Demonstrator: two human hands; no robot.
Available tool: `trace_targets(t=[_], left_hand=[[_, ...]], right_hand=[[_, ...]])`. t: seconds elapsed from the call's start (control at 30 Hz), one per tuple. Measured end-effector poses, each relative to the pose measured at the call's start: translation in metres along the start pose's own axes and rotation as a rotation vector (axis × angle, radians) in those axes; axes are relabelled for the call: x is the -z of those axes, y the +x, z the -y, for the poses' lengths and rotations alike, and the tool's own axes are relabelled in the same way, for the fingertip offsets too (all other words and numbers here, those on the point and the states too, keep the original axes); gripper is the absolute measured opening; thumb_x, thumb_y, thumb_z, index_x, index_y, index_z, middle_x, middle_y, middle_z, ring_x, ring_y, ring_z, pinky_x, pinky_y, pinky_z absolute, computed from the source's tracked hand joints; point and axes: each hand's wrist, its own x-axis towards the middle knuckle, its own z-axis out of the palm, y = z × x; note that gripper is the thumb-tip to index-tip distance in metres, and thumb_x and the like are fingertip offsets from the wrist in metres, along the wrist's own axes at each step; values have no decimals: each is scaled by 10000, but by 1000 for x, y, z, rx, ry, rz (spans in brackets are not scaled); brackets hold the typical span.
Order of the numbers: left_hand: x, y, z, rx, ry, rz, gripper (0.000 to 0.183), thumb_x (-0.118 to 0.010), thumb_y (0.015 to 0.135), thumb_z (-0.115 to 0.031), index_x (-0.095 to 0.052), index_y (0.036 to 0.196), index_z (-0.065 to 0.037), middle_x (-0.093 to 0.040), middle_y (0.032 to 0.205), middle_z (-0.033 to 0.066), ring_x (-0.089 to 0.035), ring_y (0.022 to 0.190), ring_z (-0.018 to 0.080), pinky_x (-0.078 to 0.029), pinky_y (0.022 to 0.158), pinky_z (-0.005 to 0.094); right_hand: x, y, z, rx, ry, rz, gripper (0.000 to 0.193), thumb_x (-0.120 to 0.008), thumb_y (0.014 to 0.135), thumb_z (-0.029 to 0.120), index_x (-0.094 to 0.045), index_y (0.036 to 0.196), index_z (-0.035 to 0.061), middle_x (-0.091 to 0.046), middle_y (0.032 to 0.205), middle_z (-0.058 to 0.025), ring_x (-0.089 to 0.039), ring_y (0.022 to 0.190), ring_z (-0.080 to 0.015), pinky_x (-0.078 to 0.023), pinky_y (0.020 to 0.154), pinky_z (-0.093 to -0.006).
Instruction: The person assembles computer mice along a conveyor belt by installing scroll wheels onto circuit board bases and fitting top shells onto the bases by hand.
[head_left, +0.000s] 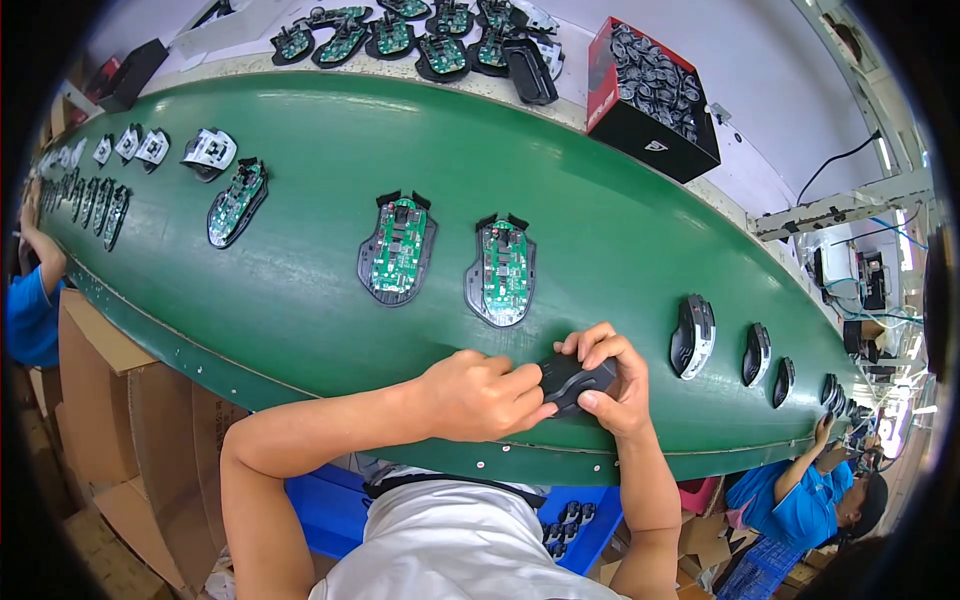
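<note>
Above the near edge of the green belt, a black computer mouse (577,382) is between my two hands. My right hand (622,385) is closed round its right end, thumb on the near side and fingers over the far side. From the left, my left hand (483,396) pinches the other end with curled fingers. The underside of the mouse is out of sight. Just beyond my hands lie two open mouse bases with green circuit boards, one nearer (502,272) and one to its left (397,250). To the right stands a mouse (693,338) with a grey-white side.
More boards on bases (238,204) and white-and-black mouse parts (209,152) lie left on the green belt (330,150). A black-and-red box (655,150) of small parts sits on the far ledge beside several board assemblies (390,37). Blue-shirted people work at both ends (800,500).
</note>
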Motion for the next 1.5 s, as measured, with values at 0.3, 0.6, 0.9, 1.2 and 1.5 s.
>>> trace_targets(t=[0.3, 0.6, 0.9, 1.2, 1.5], left_hand=[[-2, 0, 26, 501, -679, -116, 346, -646, 950, -290, -624, 725, -28, -563, 655, 102, -590, 554, 244, -467, 530, 379], [7, 2, 34, 1030, -1573, -39, 517, -318, 1067, -456, -570, 994, -11, -560, 661, 47, -528, 436, 105, -345, 328, 219], [0, -2, 36, 1038, -1581, 19, 374, -423, 1038, -390, -580, 1091, -55, -596, 747, 53, -540, 483, 107, -358, 355, 224], [-6, -9, 25, 649, -1627, 372, 144, -507, 886, -88, -582, 978, -5, -561, 700, 21, -537, 503, 75, -362, 382, 218], [-19, -13, 42, 425, -1208, 250, 122, -547, 821, -59, -611, 919, -25, -593, 694, 25, -590, 590, 109, -470, 559, 294]], right_hand=[[33, 40, 49, -144, -1083, -177, 426, -712, 858, 175, -582, 1232, 19, -614, 1110, -165, -609, 1013, -292, -471, 909, -357], [-46, 48, 61, 160, -970, 104, 390, -784, 774, 125, -652, 1130, 36, -658, 1150, -139, -628, 1096, -302, -503, 926, -386], [-65, 51, 37, 77, -790, 217, 363, -839, 725, 137, -681, 1032, 22, -679, 1091, -132, -671, 945, -306, -535, 857, -391], [-22, 189, 42, 84, -1077, 92, 187, -714, 842, 120, -675, 994, 18, -722, 930, -111, -714, 777, -222, -552, 720, -324], [-10, 343, -43, 391, -1376, -217, 280, -705, 810, 179, -642, 1065, 81, -643, 1053, -174, -625, 984, -380, -515, 846, -482]])
